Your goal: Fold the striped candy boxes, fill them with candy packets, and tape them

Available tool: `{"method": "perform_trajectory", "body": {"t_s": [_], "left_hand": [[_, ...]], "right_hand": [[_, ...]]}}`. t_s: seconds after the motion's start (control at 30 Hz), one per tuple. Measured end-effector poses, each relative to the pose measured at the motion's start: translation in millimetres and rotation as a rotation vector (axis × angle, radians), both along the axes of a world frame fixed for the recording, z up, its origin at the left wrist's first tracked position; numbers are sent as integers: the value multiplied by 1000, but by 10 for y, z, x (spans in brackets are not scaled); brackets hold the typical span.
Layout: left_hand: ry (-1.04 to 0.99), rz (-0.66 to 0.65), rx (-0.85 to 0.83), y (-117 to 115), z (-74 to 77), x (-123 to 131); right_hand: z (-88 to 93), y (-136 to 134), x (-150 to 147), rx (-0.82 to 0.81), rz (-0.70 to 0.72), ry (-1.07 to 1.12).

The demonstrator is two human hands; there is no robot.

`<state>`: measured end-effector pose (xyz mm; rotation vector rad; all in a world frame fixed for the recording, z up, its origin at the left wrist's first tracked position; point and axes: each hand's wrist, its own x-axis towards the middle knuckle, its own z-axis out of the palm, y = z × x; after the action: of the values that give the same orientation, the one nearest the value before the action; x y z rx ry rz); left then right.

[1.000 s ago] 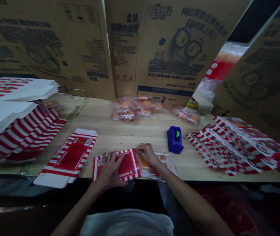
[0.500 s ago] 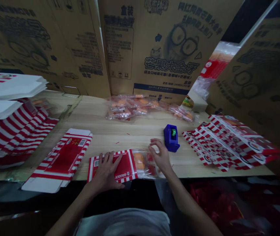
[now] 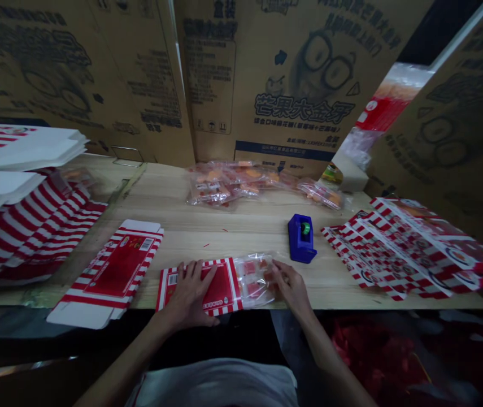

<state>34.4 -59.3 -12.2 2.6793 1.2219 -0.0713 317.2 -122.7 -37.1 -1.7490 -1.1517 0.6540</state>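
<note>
Moved down from beside the blue tape dispenser [image 3: 301, 238], the right hand [image 3: 292, 287] now sits at the end of the clear snack bag [image 3: 255, 281]. Its fingers [image 3: 275, 277] touch the bag, but you cannot tell if they pinch it. The left hand [image 3: 188, 295] lies flat and spread on the flat red-and-white striped box [image 3: 220, 288], and the bag lies right against that box, between the hands, on the wooden table [image 3: 173, 237].

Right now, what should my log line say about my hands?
left hand: flat on red-and-white striped carton | right hand: touching clear plastic packet | nearby: blue dispenser
</note>
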Motion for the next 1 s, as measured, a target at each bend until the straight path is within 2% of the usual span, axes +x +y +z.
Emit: {"method": "perform_trajectory", "body": {"t_s": [0.2,0.33,0.43,0.53,0.67,0.83,0.9,1.0], "left_hand": [[-36,20,33,-16,-30,-17],[-38,29,44,-32,-36,-48],[-53,35,45,-34,-42,-63],[-69,29,68,-34,-53,-71],[-65,32,75,-43,-72,-64],[-91,65,85,-27,-45,-66],[-130,120,106,-1,31,-73],[-219,279,200,-4,201,-35]], "right_hand": [[51,112,-576,-42,197,416],[58,79,-836,-44,185,589],[20,69,-773,-26,117,599],[-25,59,-699,-45,107,559],[-51,65,-820,-64,141,578],[46,126,-899,-70,158,651],[142,98,-835,25,114,575],[275,-19,-784,275,-45,411]]}}
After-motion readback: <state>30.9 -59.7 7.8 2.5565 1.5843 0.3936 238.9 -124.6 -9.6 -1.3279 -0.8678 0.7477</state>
